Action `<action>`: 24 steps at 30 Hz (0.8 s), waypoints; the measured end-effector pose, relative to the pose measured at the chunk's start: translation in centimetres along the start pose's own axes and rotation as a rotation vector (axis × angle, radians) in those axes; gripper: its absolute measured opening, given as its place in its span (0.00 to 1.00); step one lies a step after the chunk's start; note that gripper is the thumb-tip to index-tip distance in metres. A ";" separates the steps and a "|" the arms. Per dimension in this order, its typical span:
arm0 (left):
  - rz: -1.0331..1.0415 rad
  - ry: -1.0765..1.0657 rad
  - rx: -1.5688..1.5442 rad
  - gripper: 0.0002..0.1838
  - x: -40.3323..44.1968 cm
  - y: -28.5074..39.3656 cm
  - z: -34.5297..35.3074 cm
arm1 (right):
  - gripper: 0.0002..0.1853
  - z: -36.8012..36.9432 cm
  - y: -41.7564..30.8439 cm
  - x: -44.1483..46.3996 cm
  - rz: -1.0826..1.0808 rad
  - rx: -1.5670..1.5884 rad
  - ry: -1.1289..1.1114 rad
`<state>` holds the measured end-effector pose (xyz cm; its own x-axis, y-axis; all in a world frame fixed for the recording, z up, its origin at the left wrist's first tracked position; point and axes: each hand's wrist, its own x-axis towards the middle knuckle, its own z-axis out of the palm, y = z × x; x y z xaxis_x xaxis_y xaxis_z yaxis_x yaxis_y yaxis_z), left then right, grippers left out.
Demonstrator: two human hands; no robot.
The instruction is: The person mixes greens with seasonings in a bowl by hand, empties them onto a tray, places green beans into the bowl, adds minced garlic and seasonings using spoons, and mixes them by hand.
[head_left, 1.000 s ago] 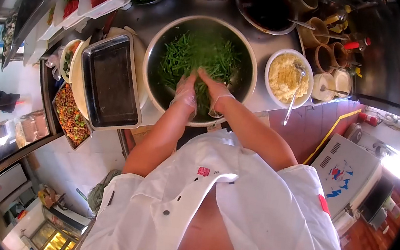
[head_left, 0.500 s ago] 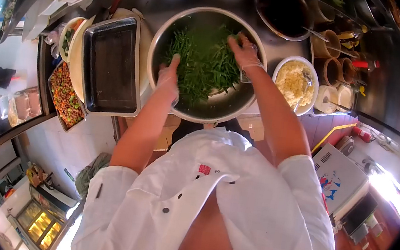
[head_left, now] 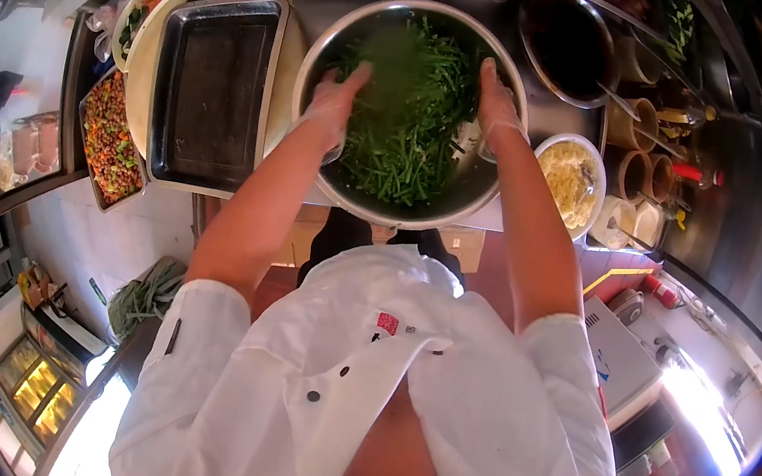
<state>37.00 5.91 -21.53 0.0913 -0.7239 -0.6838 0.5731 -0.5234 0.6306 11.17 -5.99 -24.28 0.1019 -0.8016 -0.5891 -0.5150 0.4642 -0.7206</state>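
Observation:
A wide steel bowl [head_left: 368,206] holds a heap of chopped green vegetables [head_left: 410,118]. My left hand [head_left: 332,106], in a clear plastic glove, is inside the bowl at the left edge of the greens, fingers spread and pointing up. At the right side of the heap, my right hand [head_left: 497,105], also gloved, has its fingers extended beside the greens near the rim. Neither hand is closed on anything. A blurred patch covers the upper part of the heap.
Left of the bowl lies a dark rectangular tray [head_left: 218,90], with a tray of diced mixed food [head_left: 112,143] beyond. On the right are a bowl of minced yellowish food [head_left: 570,185], a pan of dark liquid [head_left: 568,47] and several small pots [head_left: 637,125].
My hands have gone from together in the middle of the greens to apart on either side. The greens are now heaped between them, and the view has shifted.

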 end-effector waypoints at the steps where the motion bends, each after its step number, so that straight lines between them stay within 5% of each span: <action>1: -0.068 0.285 0.199 0.64 2.6 -1.3 0.8 | 0.60 1.2 0.6 1.7 0.331 0.240 -0.007; 3: -0.073 0.130 0.550 0.63 2.7 0.7 3.3 | 0.59 4.7 0.7 2.0 0.411 0.274 -0.048; 8: -0.122 -0.121 0.391 0.59 3.2 0.1 2.3 | 0.61 3.7 0.2 -1.7 0.312 0.119 -0.227; 9: -0.226 -0.024 0.493 0.57 4.0 0.4 0.6 | 0.62 2.5 -0.2 -3.3 0.262 0.080 -0.242; 12: -0.065 -0.159 0.415 0.58 5.0 1.6 -1.8 | 0.62 -0.7 1.2 -0.5 0.341 0.045 -0.069; 13: -0.055 0.005 0.487 0.64 1.9 3.7 1.3 | 0.63 -0.7 -0.9 -1.7 0.354 0.203 -0.061; 18: 0.037 -0.071 0.924 0.71 3.9 3.2 6.8 | 0.64 3.8 -3.0 -1.8 0.435 0.380 -0.039; 24: -0.012 -0.133 0.578 0.59 3.1 0.9 0.8 | 0.59 1.3 2.3 -3.4 0.413 0.329 -0.223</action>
<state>37.16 2.86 -22.77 -0.0369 -0.7467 -0.6641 0.0332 -0.6651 0.7460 10.75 -1.73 -24.42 0.1438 -0.4467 -0.8830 -0.2613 0.8435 -0.4693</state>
